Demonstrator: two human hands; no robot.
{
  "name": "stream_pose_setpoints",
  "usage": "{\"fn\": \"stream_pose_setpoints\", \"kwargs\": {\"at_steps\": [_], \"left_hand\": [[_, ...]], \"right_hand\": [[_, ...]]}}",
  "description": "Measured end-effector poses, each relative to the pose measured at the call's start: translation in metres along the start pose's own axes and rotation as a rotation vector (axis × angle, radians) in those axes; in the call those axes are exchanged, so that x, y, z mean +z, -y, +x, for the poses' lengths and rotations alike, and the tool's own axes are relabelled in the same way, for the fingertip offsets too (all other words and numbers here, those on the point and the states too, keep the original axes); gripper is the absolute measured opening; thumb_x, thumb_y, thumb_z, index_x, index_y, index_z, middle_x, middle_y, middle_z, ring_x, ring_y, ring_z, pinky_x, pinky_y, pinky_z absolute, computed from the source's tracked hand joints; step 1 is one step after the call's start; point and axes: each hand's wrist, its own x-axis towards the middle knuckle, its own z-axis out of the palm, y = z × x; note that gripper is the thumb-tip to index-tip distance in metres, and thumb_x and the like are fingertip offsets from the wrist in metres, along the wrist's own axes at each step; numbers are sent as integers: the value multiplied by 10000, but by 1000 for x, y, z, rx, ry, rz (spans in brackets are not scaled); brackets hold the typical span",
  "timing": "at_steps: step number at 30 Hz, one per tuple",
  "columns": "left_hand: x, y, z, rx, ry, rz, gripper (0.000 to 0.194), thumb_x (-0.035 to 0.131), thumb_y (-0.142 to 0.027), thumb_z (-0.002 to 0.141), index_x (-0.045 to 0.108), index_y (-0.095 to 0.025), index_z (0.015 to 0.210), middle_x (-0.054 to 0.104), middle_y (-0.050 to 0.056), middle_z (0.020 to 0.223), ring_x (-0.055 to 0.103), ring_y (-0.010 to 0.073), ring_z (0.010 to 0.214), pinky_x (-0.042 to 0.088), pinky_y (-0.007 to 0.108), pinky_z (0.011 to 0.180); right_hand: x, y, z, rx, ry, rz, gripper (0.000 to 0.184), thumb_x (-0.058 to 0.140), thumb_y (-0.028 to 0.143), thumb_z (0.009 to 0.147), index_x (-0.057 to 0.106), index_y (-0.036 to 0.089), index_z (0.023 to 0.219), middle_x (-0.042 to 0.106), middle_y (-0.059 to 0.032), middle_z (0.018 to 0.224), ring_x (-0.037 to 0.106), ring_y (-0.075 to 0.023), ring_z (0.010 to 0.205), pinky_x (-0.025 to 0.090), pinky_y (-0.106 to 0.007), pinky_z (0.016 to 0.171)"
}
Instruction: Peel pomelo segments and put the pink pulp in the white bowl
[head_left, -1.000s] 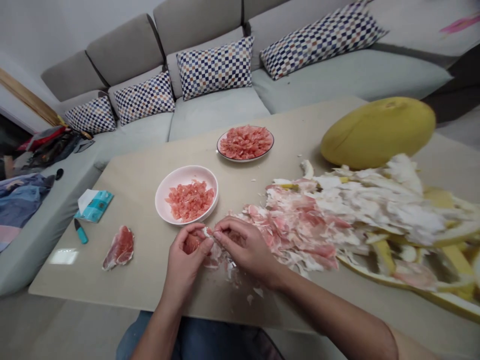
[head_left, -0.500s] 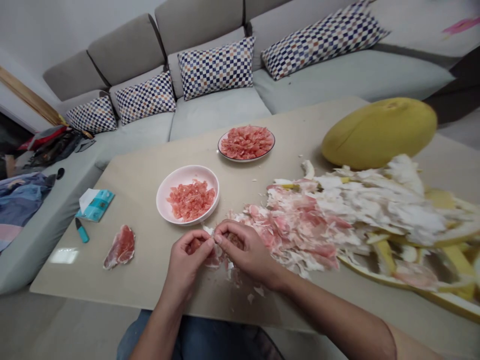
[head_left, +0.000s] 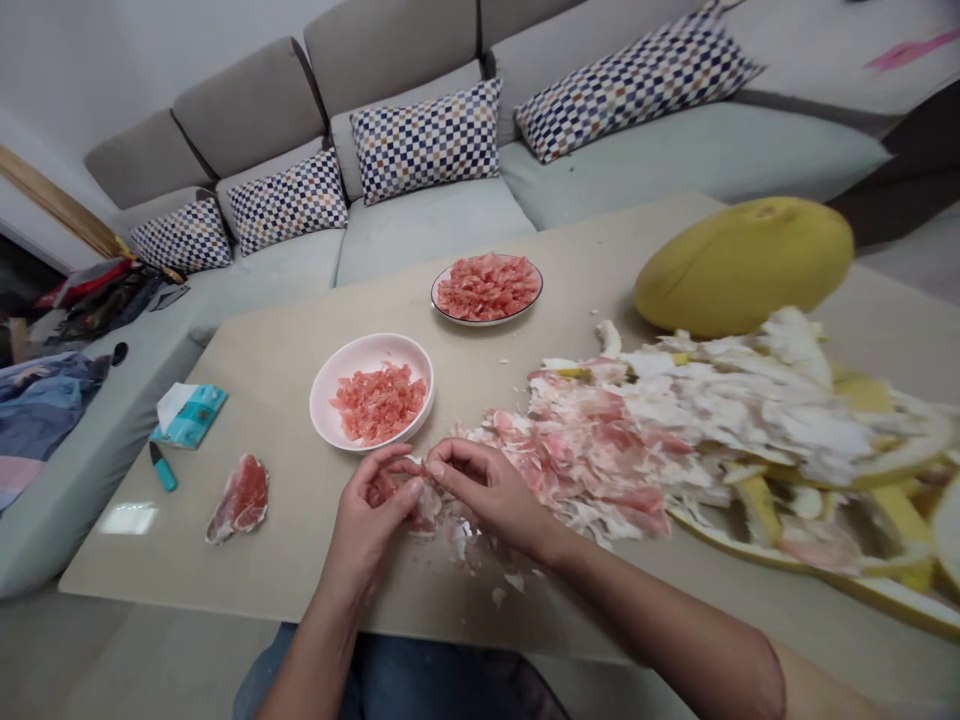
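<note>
My left hand curls round a pomelo segment, its pink flesh and pale skin partly showing between the fingers. Beside it my right hand is closed in a pinch at the segment's upper edge; what lies between those fingertips is too small to make out. Just beyond the hands stands a pale pink bowl holding loose pomelo pulp. Scraps of peeled membrane spread out to the right of my right hand. Another pomelo segment lies on the table to the left.
A dark-rimmed plate heaped with pulp stands behind the bowl. At the right are a whole pomelo and thick rind pieces. A teal-handled knife and a tissue pack lie left. A sofa borders the table.
The fingertips of my two hands have drawn slightly apart, and more of the segment shows between them. The view has shifted slightly.
</note>
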Motion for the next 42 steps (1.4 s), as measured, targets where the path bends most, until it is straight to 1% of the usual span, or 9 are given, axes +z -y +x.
{"fn": "stream_pose_setpoints", "kwargs": {"at_steps": [8,12,18,22,26,30,34,38,42], "left_hand": [[1,-2,-2,127,-60,264,192,794,-311,721,769,-187,866,697,14,711,619,138,667,502,216,655],[-1,-1,-2,38,-37,137,180,786,-319,731,751,-173,831,648,-12,602,594,116,574,502,214,600],[-4,-3,0,-89,-11,-157,167,790,-271,731,714,-163,833,655,-7,657,598,102,596,549,217,591],[-4,-5,-1,-151,40,-222,155,774,-256,753,702,-153,844,643,-2,662,594,92,593,565,218,596],[-6,-6,-1,-163,21,-293,160,785,-248,738,698,-162,842,639,-7,713,584,75,597,552,192,580],[-13,-18,11,-46,-88,-202,210,808,-280,699,711,-169,849,647,-9,781,571,71,593,532,191,556],[-21,-44,41,253,-298,126,252,804,-325,683,746,-169,872,530,-66,536,501,60,487,441,161,508],[-27,-58,63,197,-276,186,356,835,-362,615,756,-149,889,524,-65,511,444,58,436,363,177,444],[-33,-58,62,185,-312,111,375,850,-411,590,703,-141,805,507,-68,507,433,60,436,343,176,427]], "right_hand": [[3,-2,-3,-39,-52,-230,188,561,332,870,612,186,763,552,18,655,491,-131,602,396,-235,568],[3,0,-4,-59,-25,-268,179,531,295,873,582,187,740,543,14,662,491,-134,617,400,-240,585],[3,-1,-2,-26,-48,-178,164,535,301,864,558,195,742,527,13,679,485,-134,627,400,-231,570],[2,1,-2,-25,-47,-152,171,541,322,856,562,193,746,535,9,694,494,-141,642,400,-240,585],[0,1,-1,-49,-58,-126,172,518,306,848,529,196,716,501,23,661,461,-129,612,368,-232,560],[-1,-6,1,-43,-130,-193,215,503,260,825,446,209,624,433,47,576,397,-113,535,316,-225,514],[-1,-16,4,-188,-162,-461,211,514,143,756,387,216,605,420,40,590,396,-128,563,298,-242,545],[-4,-24,7,-354,-139,-619,205,472,38,702,385,212,638,459,12,670,432,-148,638,311,-256,596],[-7,-25,7,-334,-106,-675,150,511,49,764,532,195,790,540,-1,726,488,-156,666,350,-266,633]]}}
